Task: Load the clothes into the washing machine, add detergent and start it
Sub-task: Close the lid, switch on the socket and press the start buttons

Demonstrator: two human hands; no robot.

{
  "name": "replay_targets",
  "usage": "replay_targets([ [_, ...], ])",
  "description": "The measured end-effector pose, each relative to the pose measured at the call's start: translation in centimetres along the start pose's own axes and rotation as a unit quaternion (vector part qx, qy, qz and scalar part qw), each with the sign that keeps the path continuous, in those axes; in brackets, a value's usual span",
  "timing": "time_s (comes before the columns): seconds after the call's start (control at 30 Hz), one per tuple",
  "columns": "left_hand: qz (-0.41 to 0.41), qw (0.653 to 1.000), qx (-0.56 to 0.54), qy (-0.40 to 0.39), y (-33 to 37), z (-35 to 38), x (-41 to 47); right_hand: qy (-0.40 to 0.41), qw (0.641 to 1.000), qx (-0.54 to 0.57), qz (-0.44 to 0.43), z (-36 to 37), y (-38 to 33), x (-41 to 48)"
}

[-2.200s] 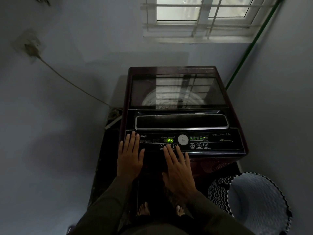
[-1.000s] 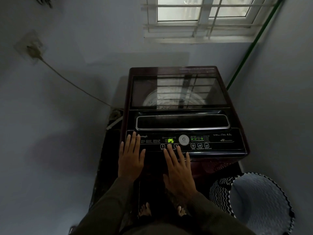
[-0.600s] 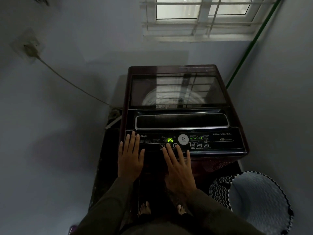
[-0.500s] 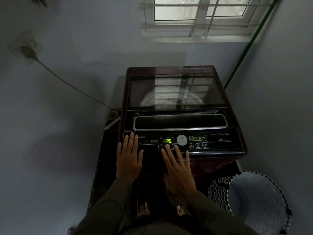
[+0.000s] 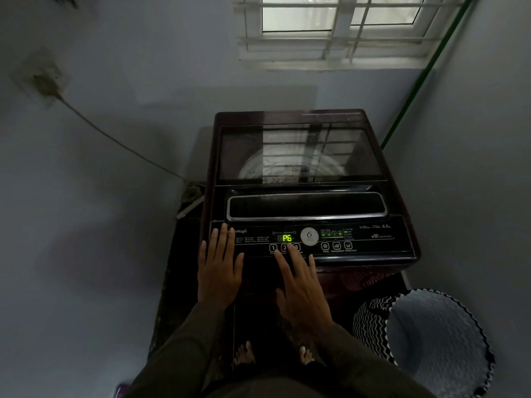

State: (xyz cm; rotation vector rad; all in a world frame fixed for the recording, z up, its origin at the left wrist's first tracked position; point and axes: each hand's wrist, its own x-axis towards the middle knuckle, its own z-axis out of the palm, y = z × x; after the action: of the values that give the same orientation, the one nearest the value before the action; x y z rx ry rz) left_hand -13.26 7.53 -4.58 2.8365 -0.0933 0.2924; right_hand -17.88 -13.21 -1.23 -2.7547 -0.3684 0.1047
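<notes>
A dark maroon top-loading washing machine [image 5: 402, 196] stands in front of me with its glass lid [image 5: 298, 150] closed; the drum shows faintly through it. On the control panel [image 5: 373, 239] a green display [image 5: 286, 238] reads P6. My left hand [image 5: 219, 268] lies flat with straight fingers on the panel's left end. My right hand [image 5: 298, 285] has its fingers straight, their tips on the row of numbered buttons [image 5: 273, 247] below the display. No clothes or detergent are visible.
A black-and-white zigzag laundry basket [image 5: 373, 326] stands at the lower right beside the machine. A power cord [image 5: 115, 139] runs from a wall socket [image 5: 43, 81] down to the machine's left. A green pipe [image 5: 416, 81] climbs the right corner under a barred window [image 5: 339, 27]. My bare feet show below.
The display has gone from P3 through P5 to P6 while my right fingertips stayed on the numbered buttons. My left hand has not moved.
</notes>
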Motion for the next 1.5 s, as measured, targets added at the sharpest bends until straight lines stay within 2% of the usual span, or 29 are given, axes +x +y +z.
replay_targets([
  [0.4, 0.001, 1.000, 0.003, 0.004, -0.1, 0.3, 0.0, 0.043, 0.998, 0.039, 0.013, 0.3, 0.4, 0.5],
  [0.63, -0.001, 1.000, -0.002, 0.005, 0.0, 0.3, 0.0, 0.042, 0.997, 0.064, 0.003, 0.1, 0.9, 0.7],
  [0.97, -0.005, 1.000, 0.002, 0.001, -0.1, 0.2, -0.1, 0.046, 0.998, 0.051, 0.015, -0.4, 0.4, 1.0],
  [1.2, -0.003, 1.000, 0.005, -0.003, 0.0, 0.1, -0.1, 0.018, 0.999, -0.010, -0.028, 0.1, 0.9, -0.5],
  [1.5, 0.000, 1.000, 0.005, 0.011, 0.0, 0.2, -0.1, 0.041, 0.994, -0.056, 0.079, -0.5, 4.5, -1.6],
])
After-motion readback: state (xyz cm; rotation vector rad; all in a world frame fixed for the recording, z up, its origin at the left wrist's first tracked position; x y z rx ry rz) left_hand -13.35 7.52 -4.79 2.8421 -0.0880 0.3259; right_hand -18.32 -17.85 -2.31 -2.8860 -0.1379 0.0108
